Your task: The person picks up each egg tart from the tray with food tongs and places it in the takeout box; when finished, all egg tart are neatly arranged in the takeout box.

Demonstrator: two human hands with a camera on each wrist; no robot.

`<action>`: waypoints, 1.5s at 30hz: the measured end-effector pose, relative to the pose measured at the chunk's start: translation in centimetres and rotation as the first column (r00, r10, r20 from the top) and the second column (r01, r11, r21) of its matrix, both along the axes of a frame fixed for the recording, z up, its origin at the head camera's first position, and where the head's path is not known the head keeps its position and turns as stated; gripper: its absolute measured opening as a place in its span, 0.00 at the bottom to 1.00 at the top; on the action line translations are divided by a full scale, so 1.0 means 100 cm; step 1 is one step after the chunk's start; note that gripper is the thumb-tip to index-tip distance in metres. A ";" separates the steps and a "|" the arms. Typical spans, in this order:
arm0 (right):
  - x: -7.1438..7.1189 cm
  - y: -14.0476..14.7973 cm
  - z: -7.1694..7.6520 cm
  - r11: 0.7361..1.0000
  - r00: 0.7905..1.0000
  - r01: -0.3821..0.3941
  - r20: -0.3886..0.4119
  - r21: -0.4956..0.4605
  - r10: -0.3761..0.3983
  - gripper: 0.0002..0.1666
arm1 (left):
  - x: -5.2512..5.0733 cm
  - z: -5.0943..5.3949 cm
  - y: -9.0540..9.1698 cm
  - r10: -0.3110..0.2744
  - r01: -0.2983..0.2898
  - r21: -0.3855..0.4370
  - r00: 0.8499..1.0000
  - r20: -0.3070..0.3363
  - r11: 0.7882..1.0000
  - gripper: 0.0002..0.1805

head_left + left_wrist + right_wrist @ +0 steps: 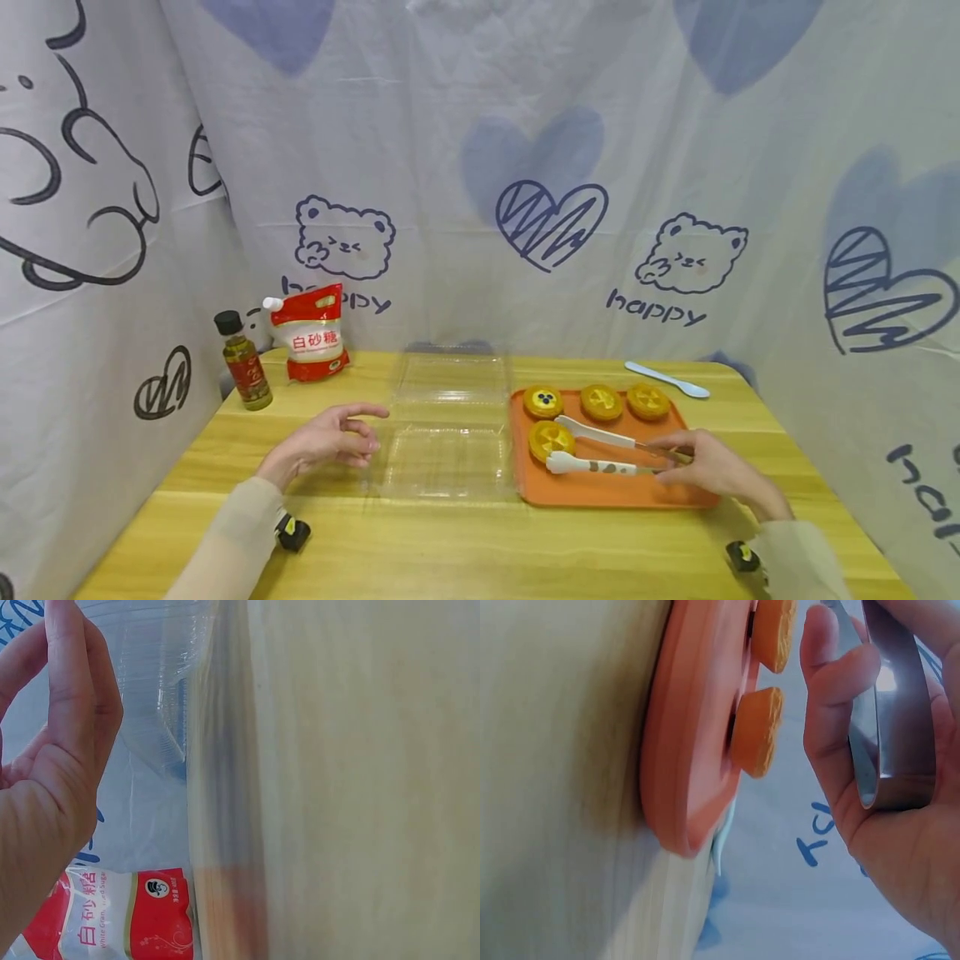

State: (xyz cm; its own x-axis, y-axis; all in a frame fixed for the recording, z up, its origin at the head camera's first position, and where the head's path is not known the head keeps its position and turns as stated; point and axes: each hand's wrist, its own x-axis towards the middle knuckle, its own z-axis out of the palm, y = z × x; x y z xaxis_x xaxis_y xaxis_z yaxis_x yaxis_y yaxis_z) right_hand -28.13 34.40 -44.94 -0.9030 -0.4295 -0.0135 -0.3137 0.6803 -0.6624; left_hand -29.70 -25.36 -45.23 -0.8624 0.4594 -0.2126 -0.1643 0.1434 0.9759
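My right hand (708,467) holds a pair of tongs (607,467) with white tips and a metal handle (904,720). The tips stand on either side of an egg tart (551,440) at the front left of the orange tray (615,497); whether they touch it I cannot tell. Behind it on the tray lie a tart with dark berries (543,401) and two more tarts, a middle one (602,402) and a right one (648,401). My left hand (330,442) holds nothing, its fingers loosely bent beside the open clear plastic box (446,462).
Toward the back left stand a bottle of oil (247,367) with a black cap and a red and white bag of sugar (311,333). Behind the tray lies a pale blue spatula (667,380). A printed curtain (435,167) borders the wooden table (420,550).
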 end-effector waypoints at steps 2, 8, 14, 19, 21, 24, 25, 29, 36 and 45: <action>-0.001 -0.003 -0.001 1.000 1.000 -0.016 -0.009 0.006 0.016 0.32 | 0.001 0.000 0.000 0.000 0.000 0.003 1.000 0.000 1.000 0.40; -0.001 -0.009 -0.002 1.000 0.998 -0.014 -0.062 0.009 0.015 0.29 | 0.001 0.002 -0.001 -0.011 0.011 0.018 1.000 0.000 1.000 0.42; 0.003 -0.013 -0.002 1.000 0.995 -0.017 -0.094 -0.016 0.016 0.25 | 0.002 0.000 -0.002 -0.016 0.016 0.031 1.000 0.000 0.999 0.43; 0.005 -0.014 -0.002 1.000 0.991 -0.003 -0.131 -0.020 0.001 0.24 | 0.002 -0.002 -0.004 -0.024 0.024 0.029 1.000 -0.005 0.999 0.43; 0.006 -0.014 -0.001 1.000 0.988 0.009 -0.156 -0.014 -0.011 0.23 | 0.002 -0.002 -0.004 -0.025 0.025 0.030 1.000 0.000 0.999 0.43; 0.007 -0.015 0.002 1.000 0.982 0.028 -0.188 -0.006 -0.028 0.23 | 0.003 -0.001 -0.005 -0.023 0.022 0.036 1.000 0.013 0.999 0.43; 0.007 -0.016 0.002 0.999 0.980 0.039 -0.194 -0.006 -0.040 0.23 | 0.003 -0.001 -0.005 -0.020 0.019 0.039 1.000 0.018 0.999 0.43; 0.006 -0.019 0.005 0.997 0.979 0.082 -0.188 -0.004 -0.081 0.24 | 0.003 0.001 -0.004 -0.027 0.026 0.053 0.999 0.021 0.998 0.44; 0.005 -0.036 0.007 0.993 0.985 0.093 -0.142 -0.067 -0.101 0.26 | 0.004 0.003 -0.003 -0.033 0.032 0.058 0.999 0.024 0.998 0.44; 0.003 -0.062 0.011 0.993 0.978 0.101 -0.180 -0.057 -0.110 0.26 | 0.003 0.000 -0.004 -0.029 0.028 0.065 0.999 0.021 0.998 0.44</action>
